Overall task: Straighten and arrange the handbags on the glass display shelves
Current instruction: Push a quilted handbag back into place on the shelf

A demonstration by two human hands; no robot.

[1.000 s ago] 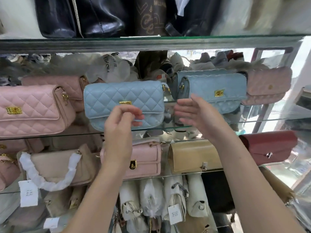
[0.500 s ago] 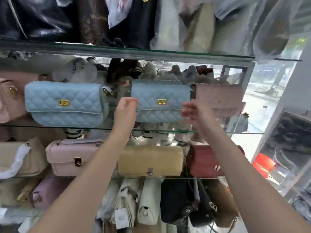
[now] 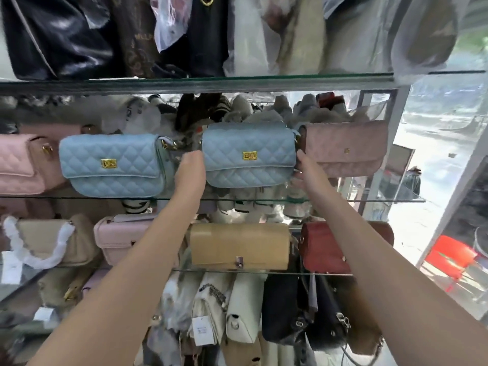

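Observation:
A light blue quilted handbag (image 3: 249,154) with a gold clasp stands on the middle glass shelf (image 3: 369,200). My left hand (image 3: 191,173) holds its left end, with the fingers hidden behind the bag. My right hand (image 3: 303,167) holds its right end, fingers tucked between it and a dusty pink bag (image 3: 346,149). A second, matching blue bag (image 3: 111,165) stands upright to the left, with a pink quilted bag (image 3: 18,165) beyond it.
On the shelf below stand a beige bag with a wrapped white handle (image 3: 52,241), a pink bag (image 3: 118,239), a tan bag (image 3: 239,245) and a red bag (image 3: 324,247). Dark bags (image 3: 58,35) fill the top shelf. A metal frame post (image 3: 396,143) bounds the right side.
My hands left the first blue bag and moved right to the second one. They now hold it at both ends, and it sits more squarely facing front.

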